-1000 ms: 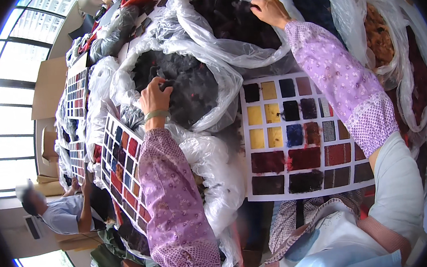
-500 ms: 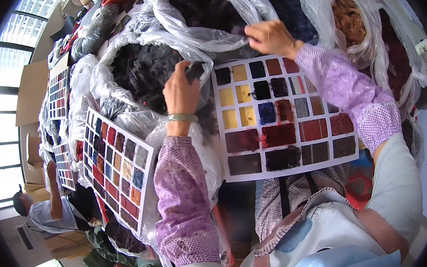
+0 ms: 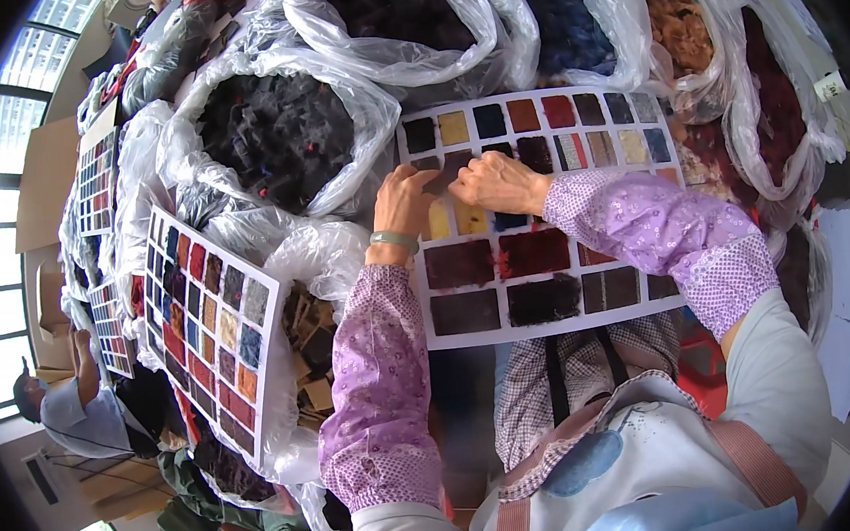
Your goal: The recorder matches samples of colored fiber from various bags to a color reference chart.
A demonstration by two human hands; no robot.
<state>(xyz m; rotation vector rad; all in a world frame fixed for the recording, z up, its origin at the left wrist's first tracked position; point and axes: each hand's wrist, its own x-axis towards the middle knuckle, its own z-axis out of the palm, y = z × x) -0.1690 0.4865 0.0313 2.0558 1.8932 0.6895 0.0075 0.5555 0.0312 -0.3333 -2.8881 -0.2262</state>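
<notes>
My left hand [image 3: 402, 207] and my right hand [image 3: 503, 183] are close together over the left part of a white sample board [image 3: 550, 331]. Between their fingertips is a small dark grey-brown piece of material [image 3: 454, 166], pinched from both sides. Rows of fuzzy swatches cover the board: black, yellow, blue, red, brown and grey. My hands and right forearm hide some of them. Just left of the board, a clear plastic bag [image 3: 375, 135] holds dark grey scraps [image 3: 276, 142].
Open plastic bags with dark brown, navy blue [image 3: 570, 14], orange-brown [image 3: 677, 21] and maroon [image 3: 775, 88] material lie behind and right. Another swatch board [image 3: 215, 322] leans at the left, above brown scraps [image 3: 312, 349]. A person [image 3: 77, 413] works at far left.
My left hand has moved from the dark scrap bag to the board with a dark piece. My right hand has come down and left from the rear bag to meet it.
</notes>
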